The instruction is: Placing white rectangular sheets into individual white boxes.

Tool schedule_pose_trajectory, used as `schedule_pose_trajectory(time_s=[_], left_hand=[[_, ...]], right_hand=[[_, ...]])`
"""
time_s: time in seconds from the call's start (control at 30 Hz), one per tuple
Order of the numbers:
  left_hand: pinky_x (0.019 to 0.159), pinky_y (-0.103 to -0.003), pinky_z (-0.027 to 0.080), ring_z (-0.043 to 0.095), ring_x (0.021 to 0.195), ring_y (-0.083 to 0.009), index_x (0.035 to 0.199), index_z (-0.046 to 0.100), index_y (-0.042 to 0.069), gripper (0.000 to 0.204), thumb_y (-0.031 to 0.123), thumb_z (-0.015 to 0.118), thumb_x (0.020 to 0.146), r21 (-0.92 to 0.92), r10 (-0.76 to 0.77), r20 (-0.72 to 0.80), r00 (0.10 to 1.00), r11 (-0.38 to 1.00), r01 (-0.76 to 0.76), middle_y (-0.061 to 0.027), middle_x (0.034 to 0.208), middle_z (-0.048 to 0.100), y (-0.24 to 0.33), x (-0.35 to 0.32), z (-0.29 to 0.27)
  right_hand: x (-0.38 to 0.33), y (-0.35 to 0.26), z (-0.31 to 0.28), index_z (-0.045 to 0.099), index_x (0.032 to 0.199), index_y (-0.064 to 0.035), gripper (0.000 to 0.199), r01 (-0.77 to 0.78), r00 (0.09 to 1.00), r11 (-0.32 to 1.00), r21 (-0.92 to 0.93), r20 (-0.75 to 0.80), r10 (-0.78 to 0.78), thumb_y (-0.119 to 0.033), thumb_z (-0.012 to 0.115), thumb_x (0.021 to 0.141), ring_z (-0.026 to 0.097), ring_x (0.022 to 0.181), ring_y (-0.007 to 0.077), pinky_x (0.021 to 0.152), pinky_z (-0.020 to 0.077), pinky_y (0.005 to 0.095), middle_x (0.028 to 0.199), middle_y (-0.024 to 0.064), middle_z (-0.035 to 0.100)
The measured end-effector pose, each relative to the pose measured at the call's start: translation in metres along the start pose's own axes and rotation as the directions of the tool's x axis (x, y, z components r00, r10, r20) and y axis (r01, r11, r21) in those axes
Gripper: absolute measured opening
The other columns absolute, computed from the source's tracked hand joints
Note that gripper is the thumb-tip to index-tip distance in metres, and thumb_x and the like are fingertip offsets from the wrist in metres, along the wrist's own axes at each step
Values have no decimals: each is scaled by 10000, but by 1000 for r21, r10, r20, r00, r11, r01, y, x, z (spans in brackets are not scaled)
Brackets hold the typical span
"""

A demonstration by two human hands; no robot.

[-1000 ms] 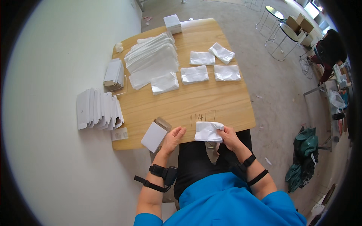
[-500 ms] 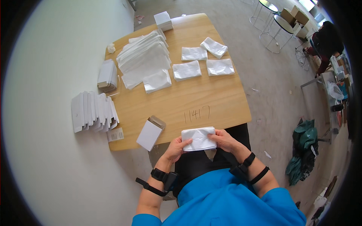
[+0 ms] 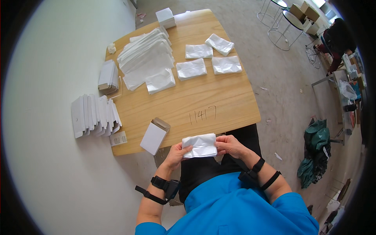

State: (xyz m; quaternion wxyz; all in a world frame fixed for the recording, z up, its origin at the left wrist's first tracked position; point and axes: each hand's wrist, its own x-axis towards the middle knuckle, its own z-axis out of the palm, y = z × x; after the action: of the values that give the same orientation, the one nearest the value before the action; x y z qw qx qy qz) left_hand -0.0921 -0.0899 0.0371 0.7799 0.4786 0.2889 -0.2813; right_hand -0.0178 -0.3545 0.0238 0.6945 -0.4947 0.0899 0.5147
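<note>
Above my lap, just off the table's near edge, I hold a folded bundle of thin white plastic bags (image 3: 199, 145). My left hand (image 3: 174, 156) grips its left end, thumb on top. At the right end, my right hand (image 3: 231, 146) pinches the edge between thumb and fingers. A small white carton (image 3: 153, 138) with an open brown-lined end lies left of the bundle, at the table edge. Several similar folded bundles (image 3: 191, 69) rest farther back on the right. Beside them spreads a fanned pile of flat white plastic bags (image 3: 145, 53).
The wooden table (image 3: 219, 94) carries handwritten marks. Flat white cartons (image 3: 91, 115) stand along its left edge by the wall, with another stack of cartons (image 3: 107, 75) behind. A white box (image 3: 166, 18) sits at the far end. A seated person (image 3: 337, 43) is at the far right.
The held bundle has shifted slightly left with my hands. My right thumb has slid from its top surface to its right edge. The view has tilted a little.
</note>
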Motion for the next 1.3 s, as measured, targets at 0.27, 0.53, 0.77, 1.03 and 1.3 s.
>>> schedule_pose_trajectory(time_s=[0.27, 0.53, 0.77, 1.03, 1.3], left_hand=[[825, -286, 578, 675, 924, -119, 1195, 634, 16, 277, 139, 672, 951, 5, -34, -1, 999, 999, 34, -51, 1067, 693, 0, 0, -3], [829, -296, 594, 687, 938, -127, 1200, 634, 19, 310, 207, 673, 958, -28, -59, 50, 997, 998, 61, -60, 1075, 694, -5, 6, -8], [824, -300, 609, 690, 943, -131, 1204, 633, 14, 327, 254, 635, 982, -50, -76, 39, 996, 996, 78, -64, 1080, 695, -4, 5, -9], [828, -308, 613, 694, 937, -136, 1197, 637, 6, 341, 272, 628, 985, -44, -72, 20, 997, 996, 73, -70, 1073, 696, -7, 3, -8], [835, -311, 612, 692, 944, -145, 1192, 639, 1, 337, 266, 630, 983, -49, -61, 12, 998, 997, 62, -74, 1079, 694, -8, 2, -5]], right_hand=[[9, 4, -1, 655, 1146, 21, 275, -34, 997, 998, -43, -75, 31, -123, 692, 914, 702, 849, 157, 745, 611, 306, 979, 92, 710], [5, 5, -1, 664, 1129, 38, 261, -13, 994, 997, -72, -105, 5, -112, 684, 916, 704, 854, 175, 772, 608, 329, 980, 108, 711], [4, 4, 2, 665, 1117, 50, 253, -21, 991, 999, -35, -135, 16, -111, 676, 923, 701, 866, 183, 782, 607, 334, 996, 112, 703], [2, 5, 4, 668, 1103, 47, 244, -25, 991, 999, -28, -132, 21, -113, 687, 920, 692, 865, 172, 774, 609, 332, 999, 105, 696], [2, 9, 1, 669, 1088, 46, 234, -21, 991, 999, -33, -129, 16, -117, 691, 921, 694, 847, 168, 760, 609, 321, 977, 97, 700]])
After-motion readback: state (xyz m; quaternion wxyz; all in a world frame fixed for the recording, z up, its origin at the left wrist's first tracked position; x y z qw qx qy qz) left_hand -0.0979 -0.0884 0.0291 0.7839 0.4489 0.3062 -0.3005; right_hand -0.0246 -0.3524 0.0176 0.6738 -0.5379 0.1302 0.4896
